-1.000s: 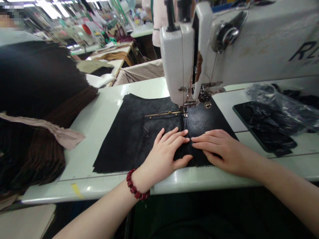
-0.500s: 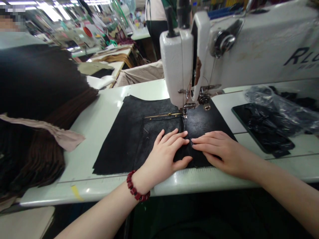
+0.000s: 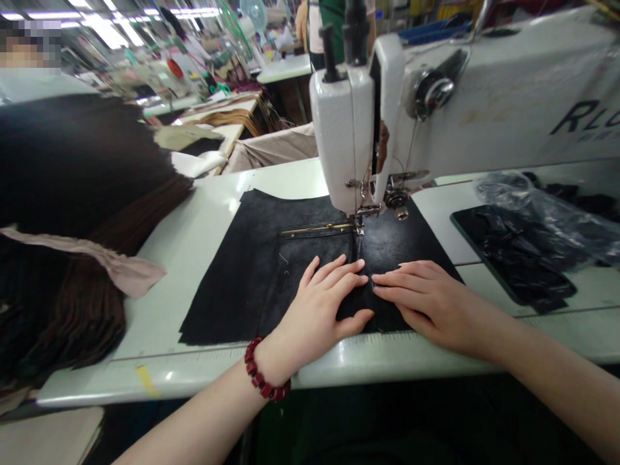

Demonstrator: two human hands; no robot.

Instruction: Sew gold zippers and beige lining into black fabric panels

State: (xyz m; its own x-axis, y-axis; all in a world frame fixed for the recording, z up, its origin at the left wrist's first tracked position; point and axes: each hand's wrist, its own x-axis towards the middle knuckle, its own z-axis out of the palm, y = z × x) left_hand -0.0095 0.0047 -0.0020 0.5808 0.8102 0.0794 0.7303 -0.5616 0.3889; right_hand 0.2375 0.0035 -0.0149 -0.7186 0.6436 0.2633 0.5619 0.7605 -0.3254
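Note:
A black leather-like panel lies flat under the presser foot of a white sewing machine. Across the panel, left of the foot, runs a gold-toothed zipper. My left hand rests flat on the panel below the zipper, fingers stretched out and thumb apart. A dark red bead bracelet circles that wrist. Just right of the seam line, my right hand also presses flat, its fingers extended. The two sets of fingertips almost meet in front of the foot. Loose thread ends lie on the panel.
Tall stacks of dark cut pieces crowd the left, with a pale strip hanging out. At right, a dark phone-like slab lies under crumpled clear plastic. The table's front edge is close below my hands.
The view has tilted slightly, so everything sits a little lower. Both hands stay flat on the panel, and the panel shows no clear shift under the foot.

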